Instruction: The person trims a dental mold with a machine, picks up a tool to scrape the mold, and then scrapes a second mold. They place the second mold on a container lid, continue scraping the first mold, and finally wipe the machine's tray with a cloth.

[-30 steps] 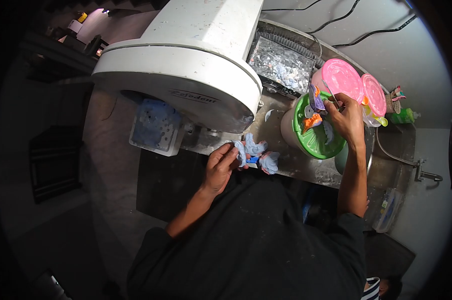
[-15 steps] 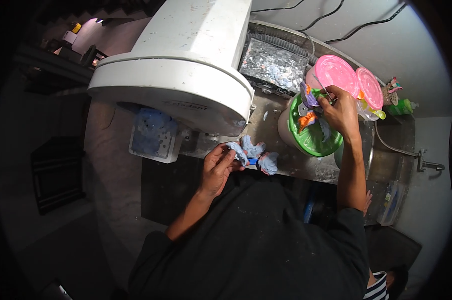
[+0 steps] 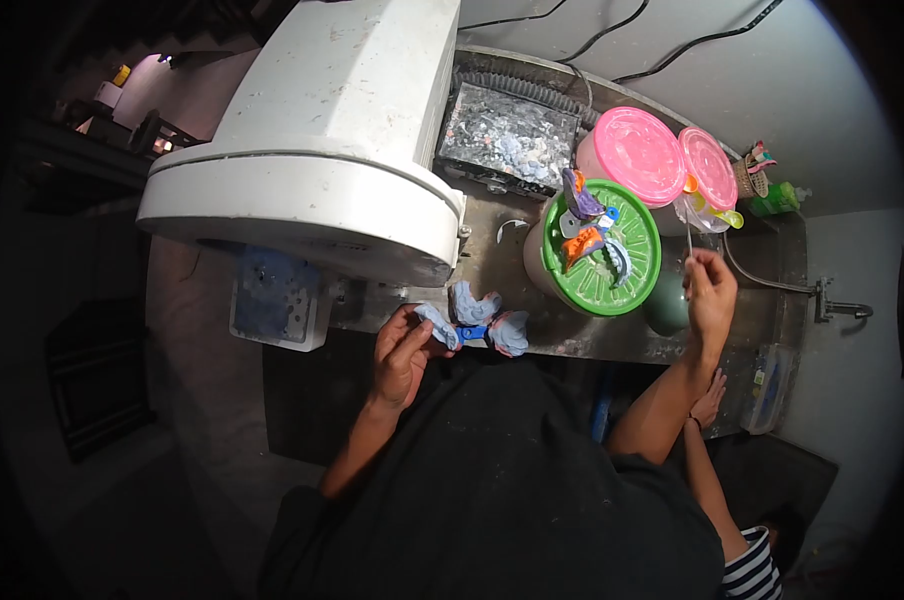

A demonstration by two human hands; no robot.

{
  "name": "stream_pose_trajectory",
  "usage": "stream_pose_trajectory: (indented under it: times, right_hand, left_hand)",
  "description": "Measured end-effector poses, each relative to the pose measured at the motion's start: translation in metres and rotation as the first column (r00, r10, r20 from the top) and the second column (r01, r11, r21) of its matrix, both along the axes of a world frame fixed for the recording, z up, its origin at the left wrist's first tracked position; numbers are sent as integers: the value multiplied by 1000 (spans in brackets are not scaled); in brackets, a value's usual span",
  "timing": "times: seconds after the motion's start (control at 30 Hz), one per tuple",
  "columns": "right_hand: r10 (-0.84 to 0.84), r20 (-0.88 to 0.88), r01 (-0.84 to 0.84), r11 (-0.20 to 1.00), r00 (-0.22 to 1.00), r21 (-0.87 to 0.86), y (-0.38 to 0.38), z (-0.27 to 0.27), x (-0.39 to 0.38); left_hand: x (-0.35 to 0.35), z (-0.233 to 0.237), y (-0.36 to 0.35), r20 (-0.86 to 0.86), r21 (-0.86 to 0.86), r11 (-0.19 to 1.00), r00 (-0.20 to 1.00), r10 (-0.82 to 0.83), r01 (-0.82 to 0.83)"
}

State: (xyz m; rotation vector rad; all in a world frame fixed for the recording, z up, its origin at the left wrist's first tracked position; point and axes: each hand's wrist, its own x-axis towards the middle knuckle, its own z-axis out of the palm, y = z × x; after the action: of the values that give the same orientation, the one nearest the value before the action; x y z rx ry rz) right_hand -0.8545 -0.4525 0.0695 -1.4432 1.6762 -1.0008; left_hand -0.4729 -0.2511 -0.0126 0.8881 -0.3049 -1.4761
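Note:
My left hand (image 3: 402,352) is closed on a pale blue moulded piece (image 3: 438,326) at the counter's front edge. Beside it lie more pale blue lumps (image 3: 509,333) around a blue handle (image 3: 472,333). My right hand (image 3: 710,290) is raised right of the green-lidded bucket (image 3: 632,285), its fingers pinched on a thin tool (image 3: 689,238). On the green lid rest a purple and orange piece (image 3: 581,203), an orange piece (image 3: 582,246) and a pale curved piece (image 3: 619,262).
A big white machine (image 3: 302,200) fills the left. Behind are a plaster-spattered black box (image 3: 510,137) and two pink-lidded tubs (image 3: 640,155). A tap (image 3: 842,310) is at the right. Another person's hand (image 3: 709,402) rests by the counter's front edge.
My right hand has moved from over the green lid to its right, carrying the thin tool. The view has shifted, and more of the other person's arm shows.

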Motion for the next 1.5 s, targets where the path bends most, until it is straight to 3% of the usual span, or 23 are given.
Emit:
stream_pose_trajectory:
  times: [0.07, 0.1, 0.17, 0.27, 0.37, 0.53, 0.63, 0.67, 0.8, 0.9, 1.03, 1.13, 1.27, 1.3, 1.33, 1.37, 1.4, 1.5]
  right_hand:
    - [-74, -48, 76, 996, 996, 43, 15, -29, -18]
    - [-32, -141, 32, 999, 990, -3, 17, -59, -37]
    - [4, -381, 58, 987, 925, 152, 29, -63, -24]
    - [36, -568, 97, 975, 822, 202, 34, -88, -8]
    - [76, -587, 70, 972, 806, 223, 33, -108, 10]
    - [67, -558, 89, 965, 827, 247, 31, -131, 15]
    - [76, -529, 81, 960, 845, 266, 30, -127, 17]
    - [69, -519, 80, 962, 852, 260, 30, -125, 17]
    - [42, -488, 95, 963, 872, 252, 31, -122, 18]
    - [63, -507, 105, 949, 860, 296, 29, -120, 18]
    - [55, -468, 56, 974, 882, 220, 34, -120, 20]
    - [22, -431, 98, 962, 902, 254, 36, -110, 27]
    - [15, -437, 71, 981, 899, 179, 39, -127, 20]
    - [8, -439, 63, 987, 899, 146, 39, -136, 15]
    - [0, -441, 55, 992, 898, 113, 38, -141, 13]
    - [1, -454, 52, 993, 891, 104, 39, -145, 11]
    - [3, -468, 46, 995, 884, 93, 38, -146, 11]
    - [39, -484, 32, 990, 874, 137, 37, -133, 16]
  left_hand:
    - [0, 1, -2, -11, -1, 999, 999, -37, 37]
    - [0, 1, -4, -10, -8, 999, 999, -51, 51]
    - [-5, 1, -11, -8, -22, 995, 996, -94, 93]
    - [-10, -4, -21, 10, -25, 985, 986, -169, 169]
    - [-24, -12, -32, 43, 35, 994, 993, -106, 105]
    - [-27, -24, -38, 167, 38, 972, 958, -235, 232]
    - [-40, -35, -48, 56, 48, 990, 989, -139, 136]
    - [-41, -39, -52, 85, 38, 983, 980, -182, 180]
    - [-68, -56, -89, -177, -73, 996, 983, 42, -56]
    - [-83, -65, -122, -316, -10, 988, 938, 145, -156]
    - [-91, -42, -138, -149, 9, 971, 960, 238, -239]
    - [-78, -71, -130, -34, -101, 983, 988, 153, -155]
    - [-68, -79, -133, -149, -27, 974, 964, 220, -227]
    - [-68, -64, -138, 256, -40, 985, 951, 172, -168]
    - [-68, -51, -145, 618, -31, 994, 779, 104, -109]
    - [-68, -44, -152, 878, 3, 998, 477, 26, -61]
    - [-68, -42, -161, 971, -191, 981, 141, 192, -26]
    - [-68, -61, -187, 882, -229, 973, -426, 199, -20]
